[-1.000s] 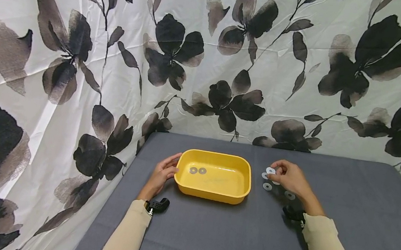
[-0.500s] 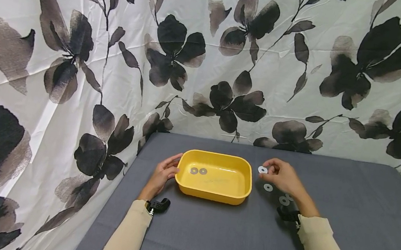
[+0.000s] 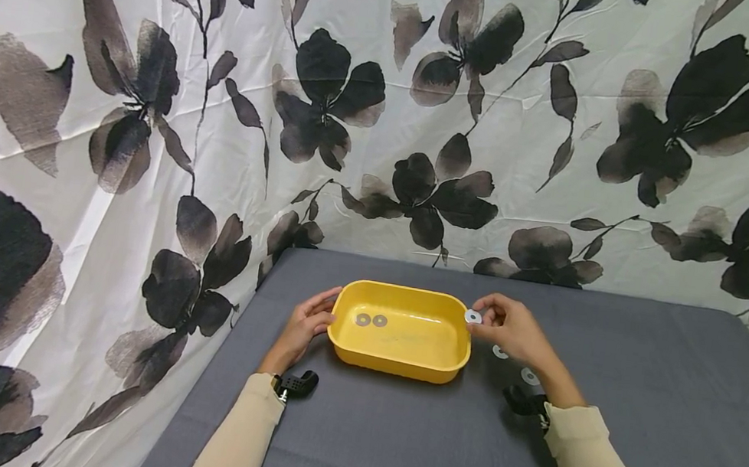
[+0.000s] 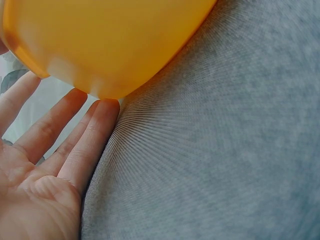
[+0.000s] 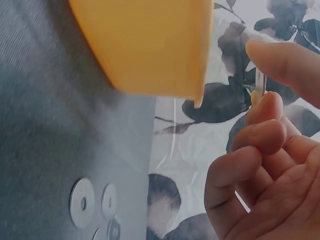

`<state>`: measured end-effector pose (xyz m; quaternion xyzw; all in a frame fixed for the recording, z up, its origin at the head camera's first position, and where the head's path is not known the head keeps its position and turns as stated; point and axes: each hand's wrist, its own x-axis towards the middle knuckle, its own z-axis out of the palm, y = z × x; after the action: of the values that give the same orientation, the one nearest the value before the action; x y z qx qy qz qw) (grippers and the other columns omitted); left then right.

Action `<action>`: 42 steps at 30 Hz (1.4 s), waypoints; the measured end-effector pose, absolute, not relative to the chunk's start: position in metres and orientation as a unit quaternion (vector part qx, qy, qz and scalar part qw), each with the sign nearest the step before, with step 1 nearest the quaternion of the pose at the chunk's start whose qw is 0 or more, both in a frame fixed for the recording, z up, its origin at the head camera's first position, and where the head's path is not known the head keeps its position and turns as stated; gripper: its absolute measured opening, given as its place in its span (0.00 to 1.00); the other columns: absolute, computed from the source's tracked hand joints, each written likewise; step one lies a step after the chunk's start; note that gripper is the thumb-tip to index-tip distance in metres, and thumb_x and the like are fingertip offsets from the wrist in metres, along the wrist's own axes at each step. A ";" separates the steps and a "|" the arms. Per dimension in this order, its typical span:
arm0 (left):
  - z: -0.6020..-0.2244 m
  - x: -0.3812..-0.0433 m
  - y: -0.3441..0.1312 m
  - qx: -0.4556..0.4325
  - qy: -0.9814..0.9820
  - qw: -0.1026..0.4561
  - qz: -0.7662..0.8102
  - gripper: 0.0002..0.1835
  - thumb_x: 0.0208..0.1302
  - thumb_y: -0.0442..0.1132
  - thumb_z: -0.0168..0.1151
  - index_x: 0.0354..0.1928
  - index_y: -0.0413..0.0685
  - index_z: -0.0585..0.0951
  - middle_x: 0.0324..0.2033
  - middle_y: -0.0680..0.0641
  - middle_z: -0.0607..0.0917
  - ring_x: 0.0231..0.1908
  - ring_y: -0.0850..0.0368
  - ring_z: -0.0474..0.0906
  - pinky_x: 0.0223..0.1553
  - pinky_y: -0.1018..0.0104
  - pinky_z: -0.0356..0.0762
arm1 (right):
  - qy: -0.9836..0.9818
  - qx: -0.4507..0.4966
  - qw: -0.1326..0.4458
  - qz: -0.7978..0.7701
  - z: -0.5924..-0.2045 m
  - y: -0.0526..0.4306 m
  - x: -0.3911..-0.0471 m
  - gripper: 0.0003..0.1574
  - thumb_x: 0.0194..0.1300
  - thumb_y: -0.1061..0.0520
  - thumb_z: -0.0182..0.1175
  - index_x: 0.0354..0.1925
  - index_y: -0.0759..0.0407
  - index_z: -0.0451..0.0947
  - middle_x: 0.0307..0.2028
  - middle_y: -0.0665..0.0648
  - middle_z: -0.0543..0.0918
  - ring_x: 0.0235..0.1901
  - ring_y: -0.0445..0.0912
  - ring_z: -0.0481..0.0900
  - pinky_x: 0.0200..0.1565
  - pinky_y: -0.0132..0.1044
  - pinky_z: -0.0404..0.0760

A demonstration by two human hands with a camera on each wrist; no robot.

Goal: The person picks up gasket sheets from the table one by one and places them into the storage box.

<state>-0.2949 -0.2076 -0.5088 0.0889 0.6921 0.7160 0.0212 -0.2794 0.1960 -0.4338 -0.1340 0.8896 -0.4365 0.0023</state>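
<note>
A yellow plastic tray [image 3: 394, 367] stands on the table, with two flat metal washers [image 3: 358, 319] lying inside near its left end. My left hand [image 3: 299, 329] is at the tray's left end; in the left wrist view its straight fingertips touch the outer wall. Between thumb and index finger, my right hand [image 3: 509, 330] pinches another washer [image 3: 469, 314], which overlaps the tray's right rim in the head view. The right wrist view shows this washer [image 5: 259, 84] edge-on, higher than the rim. Several loose washers [image 5: 75, 205] lie on the table below the right hand, partly hidden in the head view.
A grey cloth covers the table [image 3: 377, 450]. Behind it and along the left hangs a white curtain [image 3: 366, 1] with dark flower prints. A black wrist camera [image 3: 298, 384] sits on the left wrist, another black camera [image 3: 522, 400] on the right one.
My right hand has picked up a washer from the group on the table and carried it left to the tray's right rim. My left hand has stayed at the tray.
</note>
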 end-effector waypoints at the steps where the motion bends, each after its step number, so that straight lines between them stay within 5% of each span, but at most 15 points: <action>1: -0.509 -0.295 -0.208 0.089 0.691 0.022 0.717 0.30 0.66 0.31 0.59 0.71 0.52 0.74 0.67 0.37 0.77 0.57 0.55 0.81 0.49 0.68 0.84 | 0.888 -0.136 0.005 -0.440 -0.433 0.194 -0.279 0.25 0.62 0.53 0.73 0.52 0.63 0.77 0.29 0.56 0.76 0.24 0.44 0.71 0.24 0.33 0.72; 10: -0.506 -0.296 -0.209 0.092 0.690 0.025 0.717 0.31 0.67 0.32 0.59 0.72 0.51 0.73 0.68 0.36 0.76 0.57 0.55 0.80 0.49 0.68 0.84 | 0.870 -0.185 0.016 -0.456 -0.421 0.182 -0.284 0.22 0.60 0.57 0.74 0.50 0.63 0.78 0.29 0.57 0.74 0.24 0.43 0.70 0.25 0.32 0.71; 19: -0.506 -0.297 -0.210 0.096 0.688 0.028 0.718 0.31 0.68 0.32 0.59 0.73 0.51 0.72 0.69 0.36 0.76 0.64 0.42 0.77 0.49 0.69 0.84 | 0.862 -0.218 0.040 -0.456 -0.401 0.171 -0.293 0.21 0.61 0.58 0.73 0.50 0.61 0.78 0.29 0.56 0.75 0.27 0.46 0.71 0.29 0.33 0.72; 42: -0.508 -0.297 -0.210 0.093 0.688 0.031 0.719 0.31 0.68 0.30 0.58 0.73 0.48 0.72 0.68 0.35 0.76 0.65 0.39 0.76 0.53 0.63 0.84 | 0.835 -0.301 0.100 -0.449 -0.394 0.128 -0.331 0.19 0.62 0.60 0.72 0.51 0.60 0.79 0.29 0.56 0.75 0.28 0.45 0.71 0.33 0.31 0.73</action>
<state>-0.2967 -0.2099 -0.5083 0.0931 0.6880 0.7190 0.0313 -0.3310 0.1284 -0.3943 -0.3014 0.8354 -0.4487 0.1000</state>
